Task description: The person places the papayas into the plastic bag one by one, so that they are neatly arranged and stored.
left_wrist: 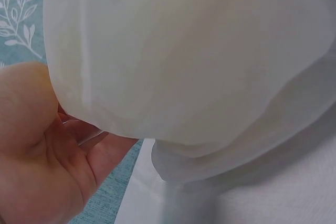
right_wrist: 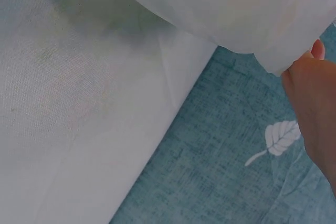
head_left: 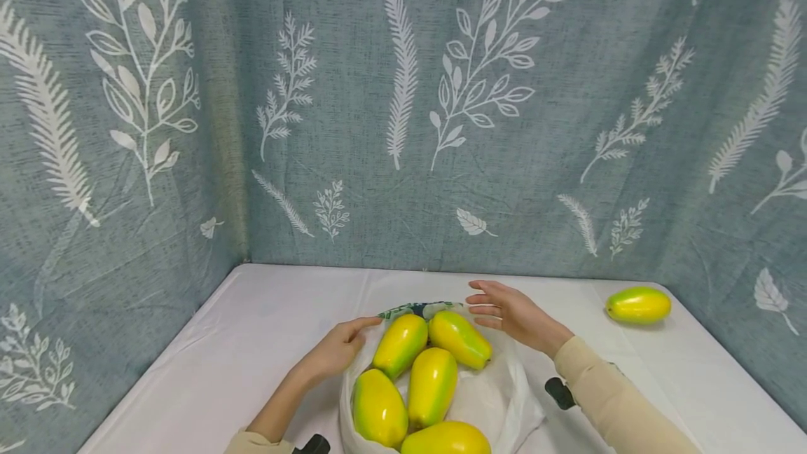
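Note:
A white bag (head_left: 511, 398) with a green patterned far edge (head_left: 424, 310) lies wide at its mouth in the head view. Inside it are several glossy yellow-green papayas (head_left: 432, 385). At the bag's far left rim is my left hand (head_left: 334, 350), its index finger stretched along the edge. Its fingertips are hidden behind the bag (left_wrist: 184, 61) in the left wrist view. My right hand (head_left: 513, 312) is beside the far right rim with straight, spread fingers and holds nothing. In the right wrist view this hand (right_wrist: 315, 95) is right next to the bag's wall.
One more papaya (head_left: 638, 305) lies on the white-covered table (head_left: 277, 300) near its far right corner. Blue-green curtains (head_left: 353, 216) with white leaf prints stand behind the table and along both sides.

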Demonstrator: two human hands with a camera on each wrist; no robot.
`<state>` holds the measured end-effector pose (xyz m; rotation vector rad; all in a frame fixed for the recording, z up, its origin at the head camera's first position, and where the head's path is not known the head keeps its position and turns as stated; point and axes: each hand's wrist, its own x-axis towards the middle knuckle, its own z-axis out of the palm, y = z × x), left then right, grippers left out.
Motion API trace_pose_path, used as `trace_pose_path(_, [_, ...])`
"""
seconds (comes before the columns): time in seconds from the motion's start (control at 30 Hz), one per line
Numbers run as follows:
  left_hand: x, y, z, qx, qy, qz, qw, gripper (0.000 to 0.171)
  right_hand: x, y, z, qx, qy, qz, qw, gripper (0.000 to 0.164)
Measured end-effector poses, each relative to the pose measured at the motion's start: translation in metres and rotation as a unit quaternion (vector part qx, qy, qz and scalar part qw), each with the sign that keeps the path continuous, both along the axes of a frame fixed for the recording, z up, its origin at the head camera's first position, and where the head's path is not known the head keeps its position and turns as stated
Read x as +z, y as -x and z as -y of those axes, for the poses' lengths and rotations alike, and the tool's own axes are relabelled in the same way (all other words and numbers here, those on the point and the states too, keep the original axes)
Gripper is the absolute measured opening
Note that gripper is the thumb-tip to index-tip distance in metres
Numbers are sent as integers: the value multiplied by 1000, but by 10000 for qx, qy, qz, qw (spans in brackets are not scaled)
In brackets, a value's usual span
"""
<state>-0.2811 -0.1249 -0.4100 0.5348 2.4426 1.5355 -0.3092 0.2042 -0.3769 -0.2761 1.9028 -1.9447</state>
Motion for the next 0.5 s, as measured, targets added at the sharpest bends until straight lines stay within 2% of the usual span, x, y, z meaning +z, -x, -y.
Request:
trace_pose_path(0.2, [1, -1, -1, 13, 6, -4, 10000, 39, 2, 1, -7, -24, 38, -42, 10000, 67])
trace_pose_path(0.5, [2, 0, -1, 27, 29, 58, 10000, 39, 10, -1, -27, -309, 86, 0, 9995, 64])
